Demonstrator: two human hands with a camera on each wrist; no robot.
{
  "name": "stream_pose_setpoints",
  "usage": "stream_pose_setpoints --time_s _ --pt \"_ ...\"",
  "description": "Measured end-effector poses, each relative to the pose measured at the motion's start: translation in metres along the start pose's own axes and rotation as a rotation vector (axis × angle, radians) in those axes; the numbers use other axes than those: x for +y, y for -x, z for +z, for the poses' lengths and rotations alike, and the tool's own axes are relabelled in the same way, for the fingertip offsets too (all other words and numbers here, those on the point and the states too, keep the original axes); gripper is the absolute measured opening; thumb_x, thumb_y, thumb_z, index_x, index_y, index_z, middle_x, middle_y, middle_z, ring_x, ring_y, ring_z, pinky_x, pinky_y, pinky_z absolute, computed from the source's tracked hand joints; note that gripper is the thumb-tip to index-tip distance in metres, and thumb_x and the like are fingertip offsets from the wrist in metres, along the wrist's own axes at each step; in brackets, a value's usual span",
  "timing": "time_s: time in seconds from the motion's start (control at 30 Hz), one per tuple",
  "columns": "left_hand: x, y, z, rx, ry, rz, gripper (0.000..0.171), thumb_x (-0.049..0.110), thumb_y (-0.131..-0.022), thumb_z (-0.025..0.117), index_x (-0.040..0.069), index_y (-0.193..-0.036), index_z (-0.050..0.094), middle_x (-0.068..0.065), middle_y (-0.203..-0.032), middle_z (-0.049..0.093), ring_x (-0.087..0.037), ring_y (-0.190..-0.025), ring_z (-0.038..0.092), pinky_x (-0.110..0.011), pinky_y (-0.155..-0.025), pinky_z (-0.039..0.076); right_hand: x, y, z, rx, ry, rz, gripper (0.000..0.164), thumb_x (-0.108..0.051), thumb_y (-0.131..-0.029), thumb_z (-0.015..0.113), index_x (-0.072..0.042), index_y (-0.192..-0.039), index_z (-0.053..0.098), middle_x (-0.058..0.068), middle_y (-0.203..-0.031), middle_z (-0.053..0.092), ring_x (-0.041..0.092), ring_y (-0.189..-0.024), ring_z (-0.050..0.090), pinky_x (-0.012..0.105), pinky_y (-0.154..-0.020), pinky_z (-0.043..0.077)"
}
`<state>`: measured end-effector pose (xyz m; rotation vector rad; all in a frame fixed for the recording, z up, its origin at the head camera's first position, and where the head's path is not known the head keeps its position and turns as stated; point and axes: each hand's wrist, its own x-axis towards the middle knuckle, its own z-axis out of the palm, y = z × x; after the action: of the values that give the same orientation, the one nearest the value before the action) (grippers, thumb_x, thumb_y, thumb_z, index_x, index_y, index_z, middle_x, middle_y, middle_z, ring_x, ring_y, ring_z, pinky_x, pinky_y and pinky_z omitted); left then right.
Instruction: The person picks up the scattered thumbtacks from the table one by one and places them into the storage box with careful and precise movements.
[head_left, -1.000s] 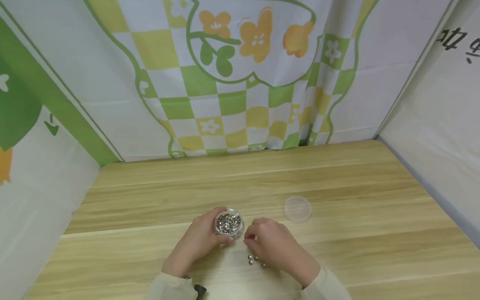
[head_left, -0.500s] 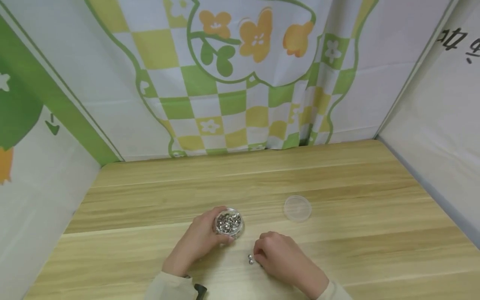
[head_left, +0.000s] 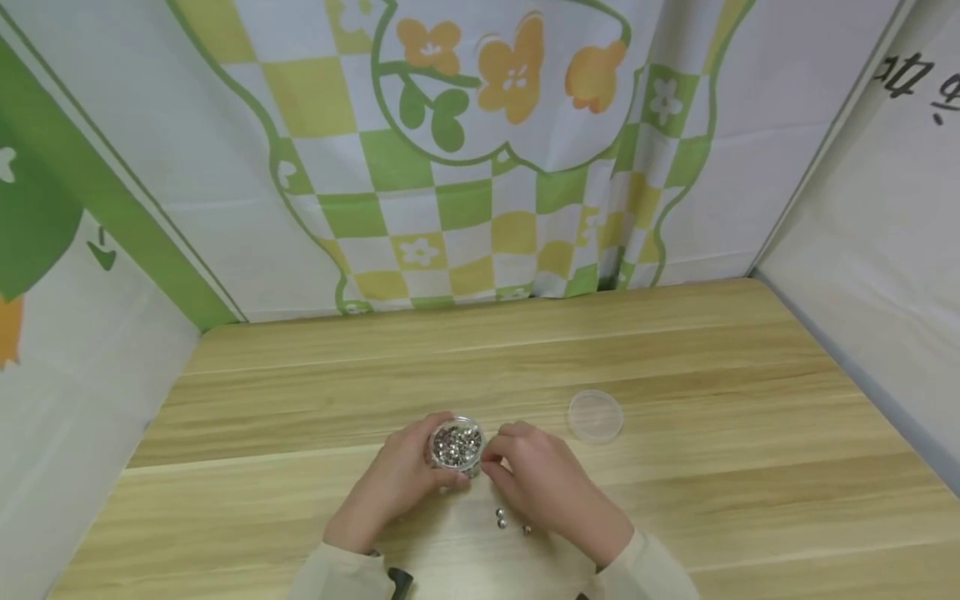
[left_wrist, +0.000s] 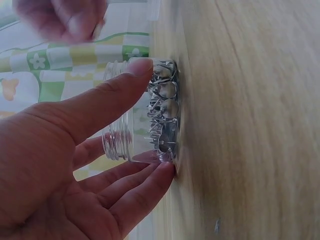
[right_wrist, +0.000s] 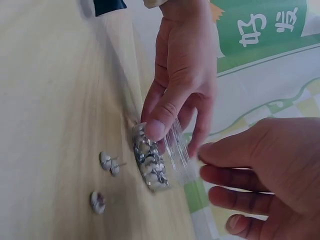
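My left hand (head_left: 401, 471) grips a clear plastic jar (left_wrist: 135, 120) around its side, thumb on one side and fingers on the other. Silver thumbtacks (left_wrist: 162, 100) fill its lower part; the jar stands uncapped on the table. Beside the rim, my right hand (head_left: 536, 475) has thumb and index finger pinched together. A small dark sliver of a thumbtack (right_wrist: 201, 159) shows at those fingertips, mostly hidden. Three loose tacks lie on the tabletop below the right hand: two close together (right_wrist: 110, 164) and a single one (right_wrist: 98, 202) apart.
A round translucent lid (head_left: 596, 416) lies flat on the wooden table (head_left: 337, 367), behind and right of the right hand. A checked, flowered curtain (head_left: 465, 208) hangs along the back edge, with white panels at both sides.
My right hand went back to the loose tacks, picked one up and returned to the jar's rim. The loose group is one tack smaller. The left hand and jar stayed put.
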<state>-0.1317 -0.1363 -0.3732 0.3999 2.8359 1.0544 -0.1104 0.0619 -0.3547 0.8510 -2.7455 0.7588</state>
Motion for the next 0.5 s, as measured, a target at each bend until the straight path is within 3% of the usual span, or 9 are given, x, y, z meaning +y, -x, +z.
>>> stream_pose_setpoints --time_s 0.27,0.5 --pt "-0.001 0.000 0.000 0.003 0.006 -0.012 0.085 0.026 -0.060 0.089 0.007 -0.134 0.053 -0.019 -0.124 0.065 -0.036 -0.110 0.059 -0.059 -0.095 0.050 0.001 -0.034 0.014 0.088 0.004 0.003 0.007 -0.014 -0.086 0.071 -0.010 -0.089 0.075 -0.001 -0.082 0.070 0.012 -0.074 0.063 0.031 -0.064 0.061" --pt "0.001 0.000 -0.002 -0.002 0.015 -0.013 0.082 0.026 -0.060 0.089 0.010 -0.133 0.054 -0.017 -0.124 0.065 -0.034 -0.108 0.060 -0.058 -0.095 0.051 0.003 -0.044 0.016 0.111 0.014 -0.003 0.007 -0.014 -0.084 0.072 -0.010 -0.089 0.076 0.001 -0.083 0.071 0.013 -0.074 0.064 0.031 -0.062 0.062"
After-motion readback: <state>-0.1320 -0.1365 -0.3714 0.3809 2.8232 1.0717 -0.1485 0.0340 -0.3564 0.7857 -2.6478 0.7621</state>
